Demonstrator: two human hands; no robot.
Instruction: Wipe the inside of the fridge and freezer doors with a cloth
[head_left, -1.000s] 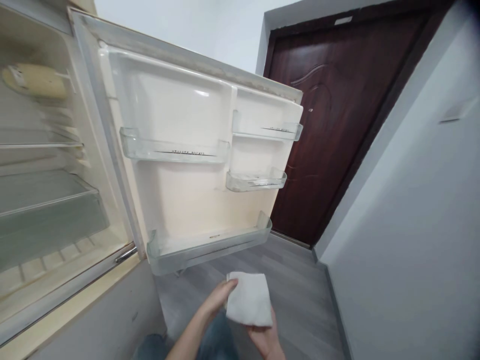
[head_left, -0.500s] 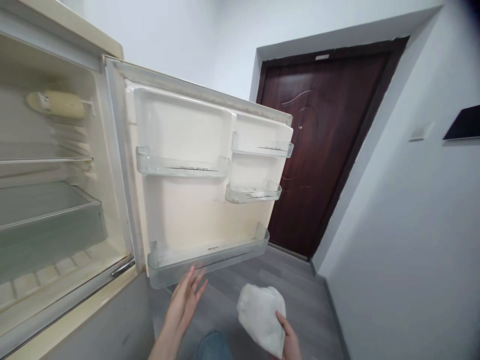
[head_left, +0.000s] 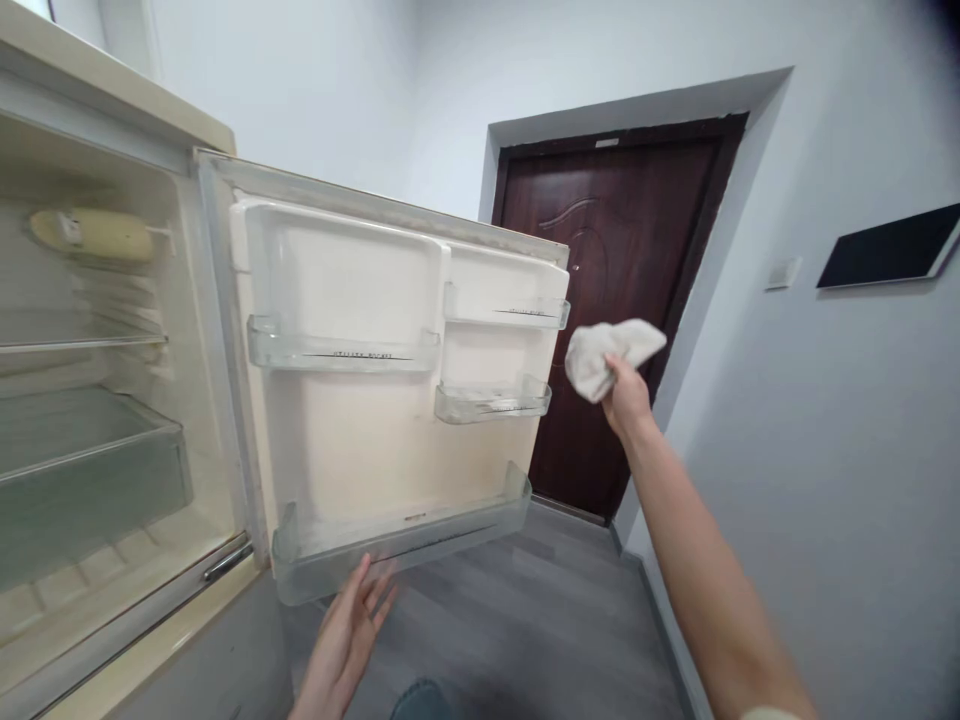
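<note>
My right hand (head_left: 628, 395) grips a folded white cloth (head_left: 600, 362), held up at the right of the fridge door's free edge, with the arm stretched forward. My left hand (head_left: 349, 625) has its fingers apart and holds nothing I can see. It is just below and in front of the door's bottom bin (head_left: 450, 527); whether it touches the bin I cannot tell. The fridge door (head_left: 360, 440) stands wide open, showing its white inner face, a clear bin on the left (head_left: 341, 352) and two small clear bins on the right, the lower one (head_left: 495, 402) included.
Left of me is the open fridge compartment, with a glass shelf (head_left: 82, 330), a clear drawer (head_left: 82, 510) and a yellowed lamp cover (head_left: 112, 236). A dark red door (head_left: 585, 440) lies behind the fridge door. On the right wall are a switch (head_left: 784, 273) and a black panel (head_left: 889, 247).
My right hand has risen from low over the floor to the height of the door's small bins, carrying the cloth. My left hand stays near the bottom bin. The view has shifted slightly.
</note>
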